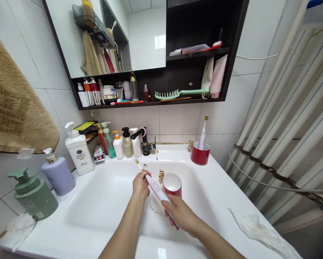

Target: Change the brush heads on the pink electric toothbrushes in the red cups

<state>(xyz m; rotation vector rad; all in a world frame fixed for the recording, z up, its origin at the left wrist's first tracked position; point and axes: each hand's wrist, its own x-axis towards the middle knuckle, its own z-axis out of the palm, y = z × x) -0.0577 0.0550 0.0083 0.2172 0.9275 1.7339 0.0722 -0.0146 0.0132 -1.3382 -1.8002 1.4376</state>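
Note:
An electric toothbrush [155,187] with a pale pink-white body slants over the sink, its bristled head pointing up and left. My right hand [181,212] is closed round the lower end of its handle. With closed fingers, my left hand [140,185] grips the brush near its neck, just below the head. A red cup [172,185] with a white inside and a gold bear-shaped handle [161,175] stands just beyond my right hand, which partly hides it. Under the cup lies a pale soap-like block or dish [157,203], mostly covered.
Around the white sink [96,201] stand several pump bottles [80,153] at the left and back. A black faucet [145,144] rises behind the basin. At back right, another red cup [200,155] holds a second electric toothbrush [202,136]. A crumpled white cloth [258,230] lies right.

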